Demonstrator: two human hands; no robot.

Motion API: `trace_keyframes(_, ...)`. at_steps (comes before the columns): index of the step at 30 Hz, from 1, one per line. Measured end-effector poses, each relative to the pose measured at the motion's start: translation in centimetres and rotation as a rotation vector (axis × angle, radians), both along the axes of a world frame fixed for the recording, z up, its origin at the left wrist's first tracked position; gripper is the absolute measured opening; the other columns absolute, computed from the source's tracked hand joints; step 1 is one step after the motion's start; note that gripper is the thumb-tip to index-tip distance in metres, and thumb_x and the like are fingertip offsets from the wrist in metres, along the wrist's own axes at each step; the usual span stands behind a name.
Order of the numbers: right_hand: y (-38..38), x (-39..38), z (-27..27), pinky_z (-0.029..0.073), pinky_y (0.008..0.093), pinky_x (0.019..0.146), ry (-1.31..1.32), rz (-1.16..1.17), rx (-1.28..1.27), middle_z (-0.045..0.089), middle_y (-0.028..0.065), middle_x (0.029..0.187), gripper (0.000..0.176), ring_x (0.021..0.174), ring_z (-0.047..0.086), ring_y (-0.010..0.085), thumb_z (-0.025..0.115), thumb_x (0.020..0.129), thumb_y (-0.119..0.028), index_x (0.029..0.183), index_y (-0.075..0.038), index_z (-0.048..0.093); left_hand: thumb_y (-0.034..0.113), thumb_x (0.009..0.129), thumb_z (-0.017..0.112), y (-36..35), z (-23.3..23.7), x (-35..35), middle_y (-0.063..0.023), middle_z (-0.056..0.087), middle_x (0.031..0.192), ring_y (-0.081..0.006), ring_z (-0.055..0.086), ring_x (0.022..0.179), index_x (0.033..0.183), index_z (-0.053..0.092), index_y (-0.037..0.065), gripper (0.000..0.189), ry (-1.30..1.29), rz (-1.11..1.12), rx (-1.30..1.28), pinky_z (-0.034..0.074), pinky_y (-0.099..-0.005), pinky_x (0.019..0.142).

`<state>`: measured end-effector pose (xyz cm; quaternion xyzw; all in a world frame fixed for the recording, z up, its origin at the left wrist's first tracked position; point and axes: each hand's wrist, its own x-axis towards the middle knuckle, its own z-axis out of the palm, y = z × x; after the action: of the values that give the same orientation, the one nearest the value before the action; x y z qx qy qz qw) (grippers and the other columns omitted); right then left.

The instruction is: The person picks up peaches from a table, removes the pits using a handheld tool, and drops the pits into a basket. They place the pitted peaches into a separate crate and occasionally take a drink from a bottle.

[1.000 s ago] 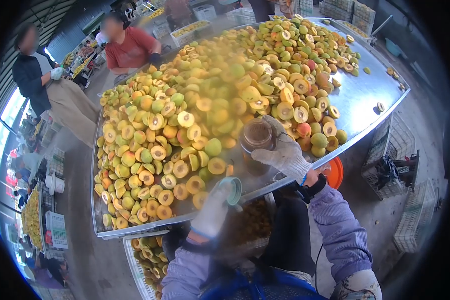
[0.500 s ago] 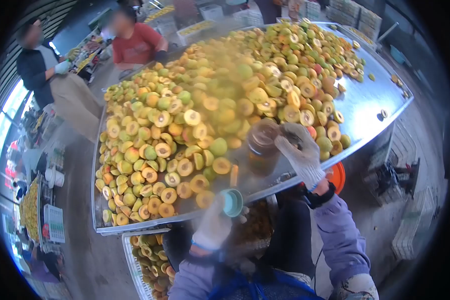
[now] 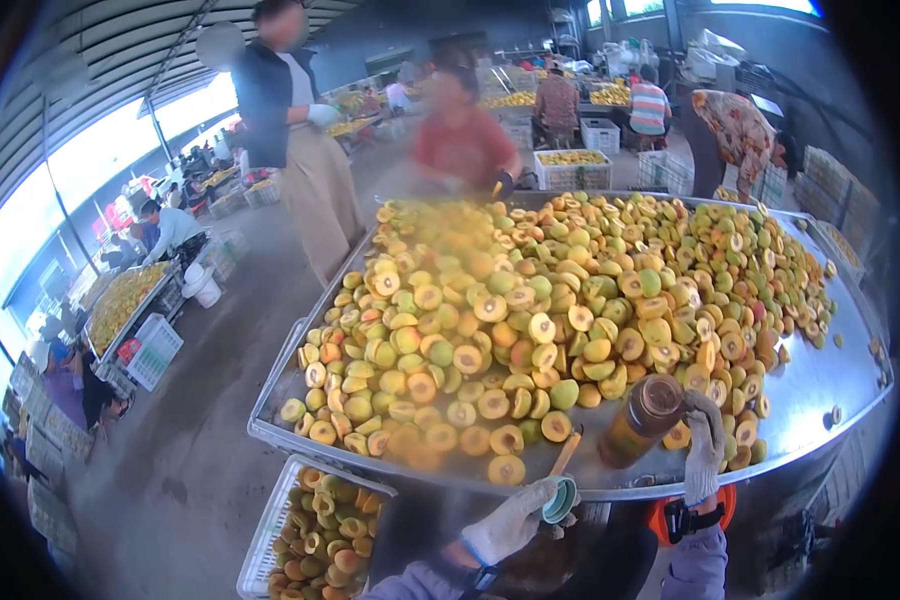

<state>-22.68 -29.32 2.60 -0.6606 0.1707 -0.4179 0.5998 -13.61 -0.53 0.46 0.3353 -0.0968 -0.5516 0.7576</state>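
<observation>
In a white knit glove, my left hand (image 3: pixel 513 522) is closed on a teal jar lid (image 3: pixel 560 500) just off the table's front edge. My right hand (image 3: pixel 705 445), gloved too, has its fingers curled at the rim of an uncapped brown jar (image 3: pixel 642 422). The jar is at the front of the metal table (image 3: pixel 810 400), its dark mouth showing. Between lid and jar, a tool with an orange handle (image 3: pixel 567 452) rests at the table edge. Halved yellow-green fruits (image 3: pixel 570 300) with brown centres are heaped behind the jar.
A white crate (image 3: pixel 270 530) of fruit halves stands below the table at left. An orange bucket (image 3: pixel 725 510) is under the edge by my right wrist. Across the table is a person in red (image 3: pixel 462 145); another person (image 3: pixel 295 130) stands at left. More crates and workers fill the background.
My view has lifted and turned left, so more of the hall shows. The lid stays in my left hand; my right hand stays at the jar's rim.
</observation>
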Motion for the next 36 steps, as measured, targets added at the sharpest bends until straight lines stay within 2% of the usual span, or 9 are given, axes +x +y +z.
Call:
trace_keyframes(10,-3.4,3.0,-4.0,0.046,0.0244,0.084,-0.057,-0.01,0.144,0.064,0.0014,0.11,0.031,0.099,0.058,0.0102,0.056,0.099,-0.024,0.12,-0.001,0.063,0.04,0.099,0.055,-0.1,-1.4,-0.6,-0.0059,0.064,0.109,-0.0172,0.063,0.094,0.121,0.057,0.004,0.042,0.032,0.033,0.023,0.052,-0.0286,0.072)
trace_keyframes(14,-1.8,4.1,-1.7,0.052,0.0318,0.09,-0.009,-0.063,0.235,0.068,0.009,0.111,0.047,0.101,0.064,0.0182,0.049,0.102,-0.041,0.114,0.001,0.065,0.037,0.099,0.056,0.1,-1.3,-0.9,-0.0072,0.063,0.111,-0.017,0.062,0.097,0.125,0.055,0.003,0.042,0.036,-0.009,-0.111,0.053,-0.028,0.074)
trace_keyframes(16,1.6,4.7,1.5,0.052,0.0332,0.091,-0.192,0.046,0.213,0.068,0.0108,0.11,0.051,0.102,0.064,0.0198,0.048,0.101,-0.044,0.114,0.002,0.065,0.034,0.098,0.058,0.2,-1.5,-1.2,-0.0069,0.062,0.114,-0.0171,0.062,0.1,0.13,0.052,0.004,0.044,0.037,-0.016,-0.141,0.053,-0.0277,0.076)
trace_keyframes(20,0.1,5.4,-0.3,0.045,0.0253,0.09,-0.223,0.017,0.407,0.066,0.0059,0.114,0.049,0.099,0.06,0.0143,0.046,0.103,-0.042,0.119,0.001,0.063,0.028,0.096,0.062,0.1,-3.2,-1.5,-0.0055,0.06,0.12,-0.0171,0.06,0.106,0.138,0.045,0.006,0.051,0.007,-0.057,-0.124,0.053,-0.0279,0.081)
trace_keyframes(26,0.0,5.9,-0.7,0.047,0.0277,0.088,-0.254,0.076,0.419,0.066,0.0077,0.112,0.049,0.101,0.06,0.0162,0.047,0.102,-0.043,0.118,0.001,0.064,0.022,0.096,0.062,0.5,-0.9,-2.3,-0.0051,0.059,0.122,-0.0177,0.059,0.112,0.139,0.044,0.005,0.05,-0.051,0.06,-0.078,0.054,-0.03,0.082)
trace_keyframes(29,0.8,4.9,0.1,0.05,0.0345,0.096,-0.264,0.109,0.448,0.064,0.0124,0.119,0.049,0.107,0.062,0.0211,0.045,0.103,-0.041,0.122,0.002,0.06,0.021,0.096,0.061,0.2,-3.6,-1.3,-0.0072,0.06,0.12,-0.0182,0.061,0.109,0.138,0.046,0.004,0.048,0.105,-0.026,-0.076,0.055,-0.0304,0.08)
trace_keyframes(33,5.4,2.5,4.6,0.045,0.0307,0.101,-0.198,0.092,0.187,0.058,0.0105,0.128,0.037,0.114,0.057,0.0196,0.042,0.104,-0.025,0.126,0.002,0.055,0.023,0.096,0.06,0.2,-7.6,-1.2,-0.009,0.064,0.108,-0.0164,0.065,0.089,0.127,0.056,0.004,0.036,0.268,-0.057,-0.21,0.055,-0.0274,0.077)
trace_keyframes(34,5.7,2.1,5.5,0.045,0.0314,0.103,-0.17,0.128,0.155,0.056,0.011,0.13,0.037,0.116,0.056,0.0199,0.041,0.104,-0.022,0.13,0.002,0.052,0.023,0.093,0.063,-0.4,-4.1,-1.5,-0.0079,0.065,0.106,-0.0176,0.064,0.089,0.122,0.059,0.005,0.034,0.114,-0.025,-0.202,0.054,-0.028,0.077)
trace_keyframes(36,5.7,2.0,4.9,0.048,0.0359,0.102,-0.266,0.046,0.114,0.057,0.0149,0.13,0.054,0.117,0.057,0.0241,0.04,0.104,-0.042,0.133,0.003,0.05,0.023,0.09,0.068,-0.5,-2.3,-2.1,-0.0071,0.065,0.105,-0.019,0.064,0.091,0.121,0.059,0.006,0.037,0.192,0.079,-0.022,0.054,-0.0305,0.079)
